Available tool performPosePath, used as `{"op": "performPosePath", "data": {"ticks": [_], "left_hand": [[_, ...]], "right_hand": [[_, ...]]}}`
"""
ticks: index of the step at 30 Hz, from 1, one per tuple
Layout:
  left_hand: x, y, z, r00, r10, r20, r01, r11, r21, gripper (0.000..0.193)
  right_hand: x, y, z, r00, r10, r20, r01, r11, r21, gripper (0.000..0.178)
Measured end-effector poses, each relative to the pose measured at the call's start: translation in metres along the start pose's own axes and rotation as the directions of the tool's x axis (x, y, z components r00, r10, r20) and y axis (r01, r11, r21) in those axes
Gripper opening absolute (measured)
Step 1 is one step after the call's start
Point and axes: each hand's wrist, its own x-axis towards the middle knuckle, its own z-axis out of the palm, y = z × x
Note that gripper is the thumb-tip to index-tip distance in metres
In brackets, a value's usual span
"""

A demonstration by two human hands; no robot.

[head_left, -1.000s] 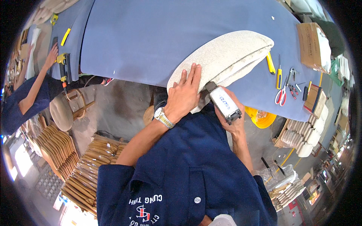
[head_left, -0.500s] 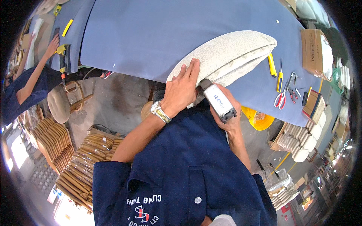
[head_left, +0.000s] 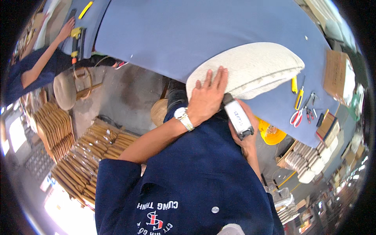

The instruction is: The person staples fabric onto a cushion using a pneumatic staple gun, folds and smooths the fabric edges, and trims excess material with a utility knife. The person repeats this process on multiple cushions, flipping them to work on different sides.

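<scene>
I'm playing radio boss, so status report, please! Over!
Left hand on cream cushion. Right hand gripping white tool, nose near cushion's edge. Scissors off right, apart from cushion.

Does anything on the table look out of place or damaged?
I see no clear damage, but one small white scrap lies alone on the blue tabletop, away from the cushion and scissors; it looks like stray litter.

Left hand [head_left: 207, 97] flat, right hand [head_left: 253, 118] curled
</scene>
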Motion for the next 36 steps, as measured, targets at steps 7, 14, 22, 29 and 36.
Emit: {"op": "performPosePath", "data": {"ticks": [7, 14, 22, 29, 36], "left_hand": [[-0.008, 0.007, 0.017, 0.997, -0.032, -0.076, 0.031, 0.999, -0.01, 0.069], [-0.011, 0.014, 0.024, 0.992, -0.022, -0.128, 0.018, 0.999, -0.034, 0.07], [-0.017, -0.035, 0.004, 0.985, 0.147, 0.096, -0.062, 0.801, -0.596, 0.1], [-0.009, -0.032, -0.013, 0.975, -0.067, 0.211, 0.147, 0.909, -0.39, 0.096], [-0.009, -0.035, -0.014, 0.991, -0.095, 0.09, 0.122, 0.921, -0.369, 0.089]], "right_hand": [[-0.014, 0.018, -0.001, 0.999, 0.004, 0.052, 0.002, 0.994, -0.109, 0.057], [-0.029, 0.033, 0.0, 0.999, -0.029, 0.045, 0.037, 0.981, -0.192, 0.053], [-0.02, 0.031, 0.001, 0.997, -0.061, 0.041, 0.066, 0.986, -0.152, 0.053], [0.003, 0.019, 0.003, 0.994, -0.094, 0.053, 0.098, 0.992, -0.077, 0.056], [0.013, -0.001, 0.008, 0.996, -0.086, 0.028, 0.087, 0.996, -0.028, 0.056]]}}
